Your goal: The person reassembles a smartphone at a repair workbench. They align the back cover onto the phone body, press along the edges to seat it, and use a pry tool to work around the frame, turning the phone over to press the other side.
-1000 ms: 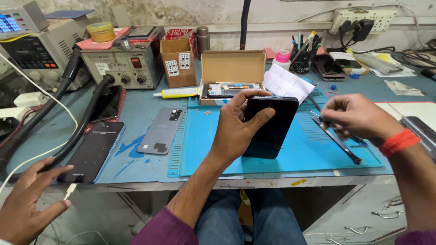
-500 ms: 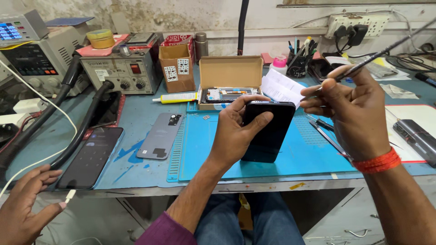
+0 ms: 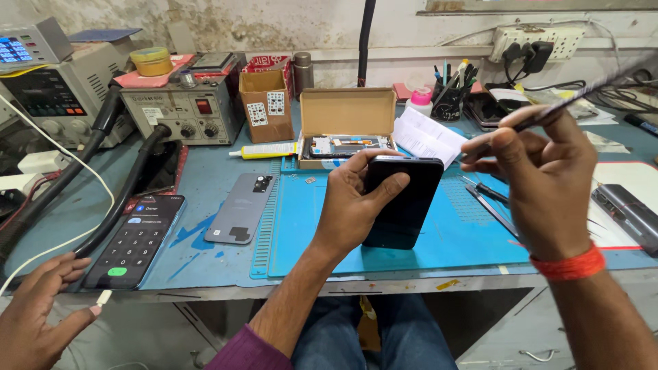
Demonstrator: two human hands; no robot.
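Meanwhile, left hand (image 3: 353, 209) grips black phone (image 3: 404, 202); right hand (image 3: 541, 178) pinches tweezers (image 3: 582, 92) beside it.

Blue mat (image 3: 466, 243) on desk (image 3: 205, 185). Grey back cover (image 3: 242, 207) left of mat. Lit phone with dial pad (image 3: 135, 240) near desk's front left edge. Open cardboard box (image 3: 347, 113) behind, yellow glue tube (image 3: 264, 151) beside it. Grey bench instrument (image 3: 181, 109) back left.

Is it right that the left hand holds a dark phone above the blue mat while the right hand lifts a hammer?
Not quite. In the head view the right hand lifts a thin dark tool, not a hammer. The left hand does hold the dark phone above the blue mat.
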